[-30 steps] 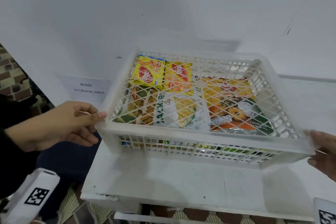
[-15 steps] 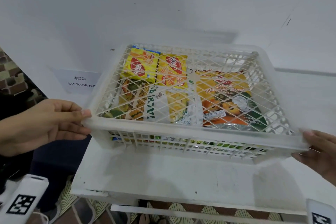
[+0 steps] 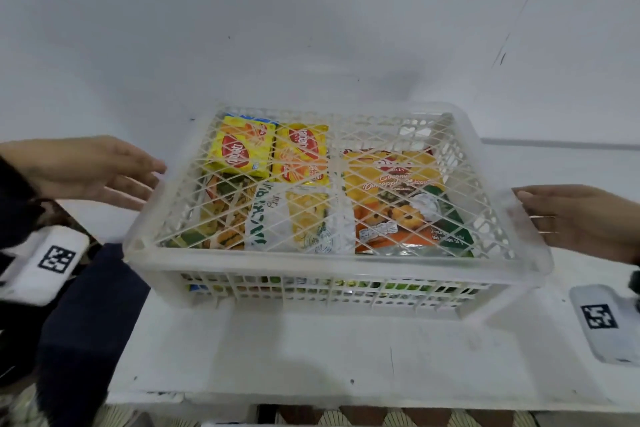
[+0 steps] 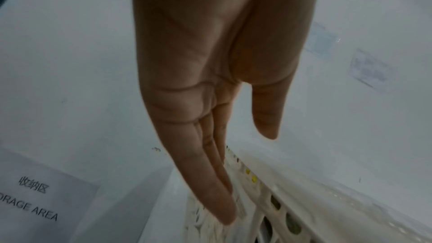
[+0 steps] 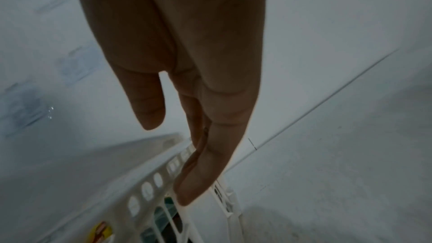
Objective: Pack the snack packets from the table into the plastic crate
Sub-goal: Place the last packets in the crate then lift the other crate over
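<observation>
Now | plastic crate (image 3: 332, 263) centre of white table (image 3: 311, 357), long axis 9-to-3, snack packets (image 3: 398, 198) inside | left hand (image 3: 86, 170) at 9, right hand (image 3: 581, 218) at 3, equally near | both flat-fingered, fingertips by side rims, grasping nothing.

White lattice plastic crate (image 3: 332, 263) sits level on the table, snack packets (image 3: 398, 198) lying flat inside.

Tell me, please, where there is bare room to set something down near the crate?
Free: the white table strip before the crate, and the surface beyond its right side. Crowded: the crate itself, lattice-topped over snack packets, with a hand at each end.
</observation>
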A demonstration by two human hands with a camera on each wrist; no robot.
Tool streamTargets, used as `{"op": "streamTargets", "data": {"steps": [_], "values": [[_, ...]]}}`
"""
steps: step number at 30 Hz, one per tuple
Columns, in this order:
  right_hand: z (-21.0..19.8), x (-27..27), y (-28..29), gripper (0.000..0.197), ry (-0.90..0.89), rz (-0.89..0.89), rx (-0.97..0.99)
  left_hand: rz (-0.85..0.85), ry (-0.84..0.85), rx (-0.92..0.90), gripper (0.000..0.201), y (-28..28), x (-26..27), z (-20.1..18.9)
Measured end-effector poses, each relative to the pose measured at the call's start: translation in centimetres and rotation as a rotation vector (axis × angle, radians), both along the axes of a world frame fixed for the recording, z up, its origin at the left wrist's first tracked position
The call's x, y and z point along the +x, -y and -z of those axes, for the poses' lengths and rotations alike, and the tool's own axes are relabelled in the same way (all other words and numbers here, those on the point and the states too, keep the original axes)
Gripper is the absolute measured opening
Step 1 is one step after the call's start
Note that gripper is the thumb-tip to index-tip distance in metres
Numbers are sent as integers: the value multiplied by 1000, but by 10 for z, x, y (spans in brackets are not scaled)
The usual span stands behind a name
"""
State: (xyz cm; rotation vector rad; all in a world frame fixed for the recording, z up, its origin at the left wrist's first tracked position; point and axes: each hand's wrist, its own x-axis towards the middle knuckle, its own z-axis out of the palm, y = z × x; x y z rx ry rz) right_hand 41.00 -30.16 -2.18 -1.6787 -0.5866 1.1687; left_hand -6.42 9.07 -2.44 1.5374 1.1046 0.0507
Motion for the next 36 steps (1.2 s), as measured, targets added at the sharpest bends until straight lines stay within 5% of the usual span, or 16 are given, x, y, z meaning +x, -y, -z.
{"op": "streamTargets", "data": {"steps": [2,7,23,36], "values": [[-7,-2,-15,33,-2,-10,-23,22,-10,-25,66,3,15,-7],[-16,-1,-33,23,-4,13,-104,95,-109,-17,28,15,35,-14],[-35,-21,-60,23,204,103,-172,81,-73,12,23,-8,12,-22],[-41,-207,-155,28,253,179,-89,92,-44,55,23,-142,-141,-39]]}}
